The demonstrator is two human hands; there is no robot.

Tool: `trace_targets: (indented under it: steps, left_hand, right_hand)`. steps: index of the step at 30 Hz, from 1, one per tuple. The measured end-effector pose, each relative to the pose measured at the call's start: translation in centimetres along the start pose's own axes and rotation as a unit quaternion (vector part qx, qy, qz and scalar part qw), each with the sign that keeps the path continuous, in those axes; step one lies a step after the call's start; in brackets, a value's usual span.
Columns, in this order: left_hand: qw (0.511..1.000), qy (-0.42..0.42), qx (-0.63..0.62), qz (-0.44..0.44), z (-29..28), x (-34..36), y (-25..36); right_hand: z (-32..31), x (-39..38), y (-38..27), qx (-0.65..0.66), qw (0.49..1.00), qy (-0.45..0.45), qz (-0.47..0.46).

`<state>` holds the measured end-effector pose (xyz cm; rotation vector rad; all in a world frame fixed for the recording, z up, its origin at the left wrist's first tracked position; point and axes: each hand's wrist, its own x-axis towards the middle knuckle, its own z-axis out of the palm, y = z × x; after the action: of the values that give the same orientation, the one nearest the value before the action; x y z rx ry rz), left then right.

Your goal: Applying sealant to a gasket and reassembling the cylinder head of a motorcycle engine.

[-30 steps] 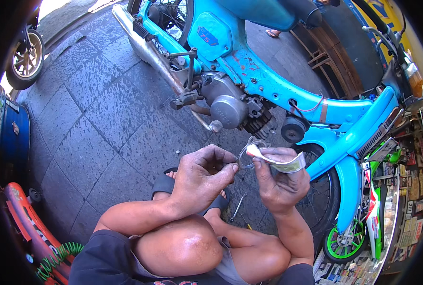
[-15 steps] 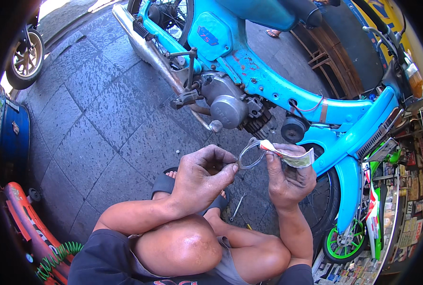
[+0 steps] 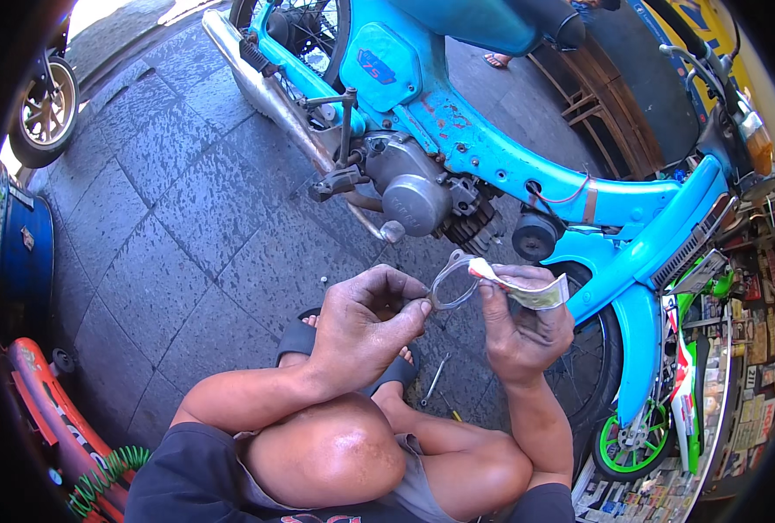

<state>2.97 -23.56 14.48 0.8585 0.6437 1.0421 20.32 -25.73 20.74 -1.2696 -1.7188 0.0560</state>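
From my end, I'd pinch that thin, grey, gasket-like ring lightly; probably bends easily. Left hand has thumb and finger closed on its edge, ring just right of the fingertips. Right hand grips a crumpled white, red and green tube, nozzle end beside the ring.

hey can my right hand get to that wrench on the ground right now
Probably not right away: nothing seems to cover the wrench, but your right hand holds a flattened tube.
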Motion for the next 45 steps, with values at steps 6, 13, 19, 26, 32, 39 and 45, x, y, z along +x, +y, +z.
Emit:
trace_targets:
  steps: [6, 13, 19, 26, 32, 39, 45]
  left_hand:
    - [0.999, 0.010, -0.041, -0.014, -0.2, 0.2, 0.3]
    - [0.996, 0.024, -0.085, -0.015, -0.6, 0.8, -0.1]
    - [0.996, 0.035, -0.085, -0.018, -0.7, 1.0, -0.3]
    - [0.995, 0.031, -0.095, -0.012, -0.5, 1.0, -0.3]
    - [0.997, 0.021, -0.077, -0.012, -0.5, 0.9, -0.7]
    - [0.999, 0.014, -0.053, 0.000, -0.2, 0.7, -0.4]
    - [0.997, 0.032, -0.071, -0.006, -0.4, 0.8, -0.3]
  right_hand:
    - [-0.5, -0.6, 0.3, -0.005, 0.999, 0.022, 0.038]
    - [-1.0, -1.4, -0.1, -0.013, 0.997, -0.058, 0.044]
    - [-0.9, -1.1, -0.1, 0.011, 0.996, -0.007, 0.085]
    - [-0.3, -1.8, 0.0, -0.008, 0.996, -0.083, 0.026]
    - [1.0, -0.7, -1.2, 0.040, 0.993, -0.105, 0.023]
    - [1.9, 0.7, -0.8, 0.040, 0.996, -0.078, -0.018]
    - [1.7, 0.7, -1.2, 0.033, 0.995, -0.098, 0.002]
